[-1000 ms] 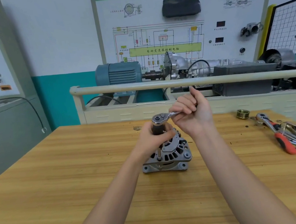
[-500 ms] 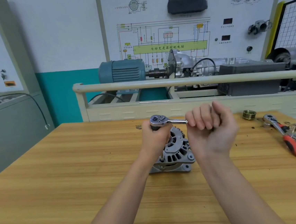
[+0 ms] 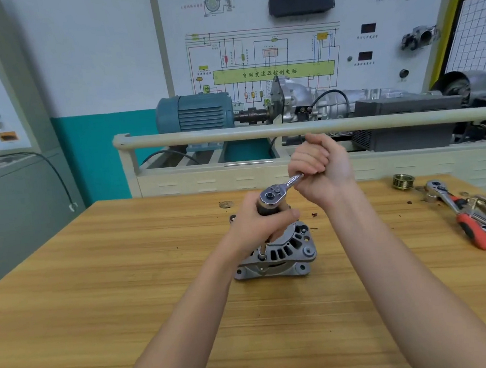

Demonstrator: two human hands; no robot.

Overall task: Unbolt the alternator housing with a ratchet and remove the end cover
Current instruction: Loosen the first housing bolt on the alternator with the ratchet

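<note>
A grey alternator (image 3: pixel 284 252) stands on the wooden table (image 3: pixel 97 287) near its middle. A chrome ratchet (image 3: pixel 275 194) sits above it on a long socket extension whose lower end meets a bolt at the housing's left edge. My left hand (image 3: pixel 257 227) grips the extension just under the ratchet head. My right hand (image 3: pixel 320 170) is curled round the ratchet handle, which points away to the right and is mostly hidden in the fist.
A second ratchet with a red handle (image 3: pixel 465 221) and several loose tools lie at the table's right edge, with a brass pulley (image 3: pixel 403 181) behind them. A washer (image 3: pixel 226 204) lies behind the alternator. A beige rail (image 3: pixel 260 133) and a training rig stand beyond the table.
My right hand has swung the ratchet handle back from the right toward the far side. My left hand has stayed on the extension. The camera has shifted slightly.
</note>
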